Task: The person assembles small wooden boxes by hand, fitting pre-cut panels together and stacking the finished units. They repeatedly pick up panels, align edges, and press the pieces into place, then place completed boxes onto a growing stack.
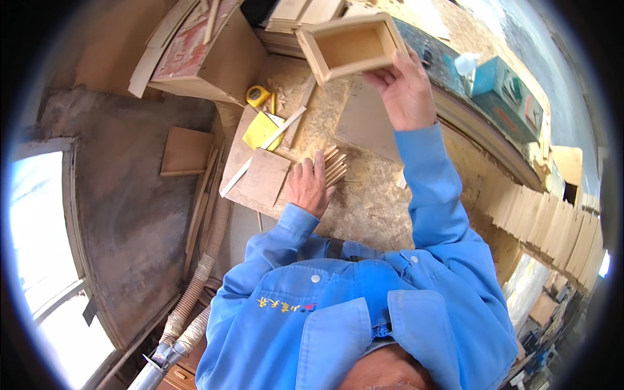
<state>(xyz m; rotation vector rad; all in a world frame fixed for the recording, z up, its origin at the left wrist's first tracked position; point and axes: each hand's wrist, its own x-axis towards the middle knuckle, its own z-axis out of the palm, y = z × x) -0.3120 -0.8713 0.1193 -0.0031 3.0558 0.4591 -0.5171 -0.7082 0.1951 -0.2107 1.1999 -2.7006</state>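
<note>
My right hand (407, 90) is raised at the far side of the bench, its fingers closed on the near right corner of a small pale wooden box (316, 57). The box is tilted, with its hollow inside facing up toward me. Lower down, my left hand (308, 185) is at a small bundle of thin wooden strips (335, 166). Its fingers and thumb close around the left end of the strips, partly hiding them. Just left of that hand, a square brown board (265, 174) lies on the bench.
Beyond the left hand are a yellow tape measure (257, 96), a yellow pad (261, 130) and long thin strips (294, 118). A large wooden carcass (221, 68) stands far left. A teal metal box (506, 97) is at right, above a row of pale boards (546, 218). Ribbed hoses (195, 286) run lower left.
</note>
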